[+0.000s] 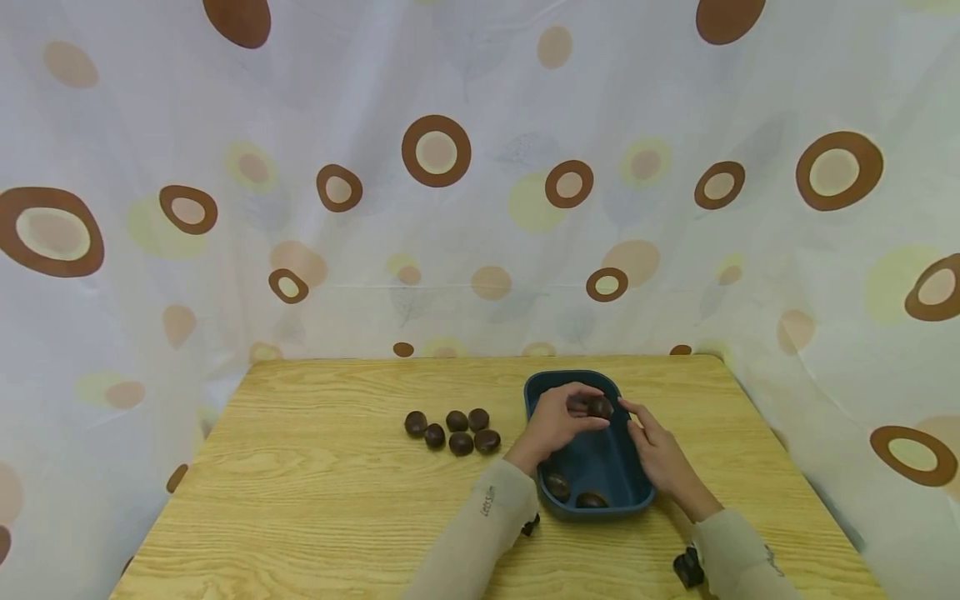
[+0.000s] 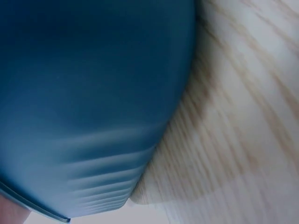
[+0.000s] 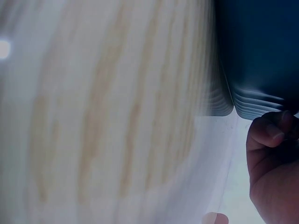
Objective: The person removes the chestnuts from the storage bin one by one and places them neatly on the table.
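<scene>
My left hand (image 1: 557, 423) is over the blue plastic bin (image 1: 649, 492) and pinches a dark brown chestnut (image 1: 599, 407) between thumb and fingers. Two more chestnuts show inside the bin at its near end, one (image 1: 557, 487) by the left wall and one (image 1: 592, 500) by the front wall. At the bin's right side is my right hand (image 1: 666, 463), its visible fingers fairly straight and its fingertips at the rim. Several chestnuts (image 1: 461, 443) lie grouped on the table left of the bin. The left wrist view is mostly the bin's ribbed outer wall (image 2: 93, 116).
A light wood-grain table (image 1: 322, 500) carries everything. Behind it and at the sides hangs a pale curtain (image 1: 480, 217) with brown rings and spots. Black pieces show under both wrists, one (image 1: 531, 525) at the left and one (image 1: 688, 568) at the right.
</scene>
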Demonstrator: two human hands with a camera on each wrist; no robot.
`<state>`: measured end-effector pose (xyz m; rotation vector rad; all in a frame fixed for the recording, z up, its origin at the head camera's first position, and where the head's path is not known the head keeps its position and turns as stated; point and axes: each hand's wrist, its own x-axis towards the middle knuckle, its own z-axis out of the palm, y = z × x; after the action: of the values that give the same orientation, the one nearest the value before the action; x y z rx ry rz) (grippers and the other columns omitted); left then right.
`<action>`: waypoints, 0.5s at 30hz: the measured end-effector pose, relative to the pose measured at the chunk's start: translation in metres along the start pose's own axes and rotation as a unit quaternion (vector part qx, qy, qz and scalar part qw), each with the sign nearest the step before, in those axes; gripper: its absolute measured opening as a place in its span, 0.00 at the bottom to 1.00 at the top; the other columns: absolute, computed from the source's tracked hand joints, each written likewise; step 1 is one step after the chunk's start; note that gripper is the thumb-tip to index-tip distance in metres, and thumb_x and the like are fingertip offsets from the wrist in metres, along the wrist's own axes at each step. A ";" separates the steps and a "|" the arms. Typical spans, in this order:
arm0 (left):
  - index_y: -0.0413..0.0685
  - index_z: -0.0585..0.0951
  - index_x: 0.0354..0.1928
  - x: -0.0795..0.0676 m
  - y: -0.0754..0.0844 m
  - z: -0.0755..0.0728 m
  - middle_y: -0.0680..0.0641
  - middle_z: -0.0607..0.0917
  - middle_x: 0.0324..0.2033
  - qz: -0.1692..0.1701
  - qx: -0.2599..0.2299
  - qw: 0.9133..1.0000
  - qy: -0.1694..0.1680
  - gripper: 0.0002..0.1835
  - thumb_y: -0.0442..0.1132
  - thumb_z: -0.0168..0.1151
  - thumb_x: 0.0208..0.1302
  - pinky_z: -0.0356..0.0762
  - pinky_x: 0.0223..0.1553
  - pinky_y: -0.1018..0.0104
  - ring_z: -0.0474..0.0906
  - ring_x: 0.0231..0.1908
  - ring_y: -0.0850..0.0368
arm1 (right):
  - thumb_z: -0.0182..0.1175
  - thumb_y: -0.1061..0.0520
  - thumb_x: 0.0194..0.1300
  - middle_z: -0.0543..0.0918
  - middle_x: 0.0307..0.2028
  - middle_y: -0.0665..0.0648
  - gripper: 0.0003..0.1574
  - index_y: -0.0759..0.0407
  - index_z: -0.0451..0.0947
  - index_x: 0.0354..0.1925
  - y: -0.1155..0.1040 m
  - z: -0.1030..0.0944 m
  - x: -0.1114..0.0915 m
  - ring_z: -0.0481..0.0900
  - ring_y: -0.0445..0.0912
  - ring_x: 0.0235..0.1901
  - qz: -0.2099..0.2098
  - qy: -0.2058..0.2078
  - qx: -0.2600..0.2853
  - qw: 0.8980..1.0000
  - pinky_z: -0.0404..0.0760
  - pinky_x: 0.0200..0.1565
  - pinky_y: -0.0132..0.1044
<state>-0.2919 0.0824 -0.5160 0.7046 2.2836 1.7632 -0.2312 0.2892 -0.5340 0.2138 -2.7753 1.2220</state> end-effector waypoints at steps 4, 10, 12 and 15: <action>0.60 0.85 0.58 -0.001 0.000 0.000 0.54 0.87 0.51 0.002 -0.007 1.000 -0.002 0.21 0.44 0.76 0.63 0.85 0.47 0.71 0.86 0.48 0.64 | 0.39 0.56 0.87 0.66 0.73 0.76 0.27 0.60 0.61 0.77 -0.001 0.000 0.000 0.72 0.72 0.66 0.002 -0.001 -0.002 1.000 0.71 0.64 0.71; 0.57 0.85 0.59 -0.002 0.001 -0.001 0.53 0.87 0.52 0.016 -0.016 1.000 -0.001 0.21 0.44 0.75 0.64 0.84 0.48 0.71 0.86 0.49 0.64 | 0.39 0.56 0.87 0.66 0.72 0.77 0.27 0.60 0.61 0.77 -0.002 0.000 0.000 0.73 0.72 0.66 0.001 0.000 -0.003 1.000 0.71 0.63 0.70; 0.57 0.85 0.59 -0.003 0.001 -0.002 0.53 0.87 0.52 0.021 -0.020 1.000 -0.003 0.21 0.43 0.75 0.64 0.84 0.49 0.72 0.86 0.49 0.64 | 0.40 0.56 0.87 0.67 0.72 0.77 0.27 0.60 0.61 0.77 -0.002 0.000 0.000 0.74 0.72 0.65 -0.002 0.002 -0.008 1.000 0.73 0.62 0.70; 0.58 0.85 0.59 -0.004 0.002 -0.002 0.53 0.87 0.52 0.026 -0.025 0.999 -0.005 0.21 0.43 0.75 0.64 0.84 0.49 0.71 0.86 0.49 0.65 | 0.40 0.56 0.86 0.68 0.70 0.78 0.27 0.60 0.62 0.76 0.000 0.000 0.000 0.75 0.71 0.64 -0.008 0.007 -0.010 1.000 0.74 0.62 0.69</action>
<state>-0.2892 0.0793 -0.5144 0.7698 2.2253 1.8283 -0.2312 0.2890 -0.5337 0.2239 -2.7663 1.1883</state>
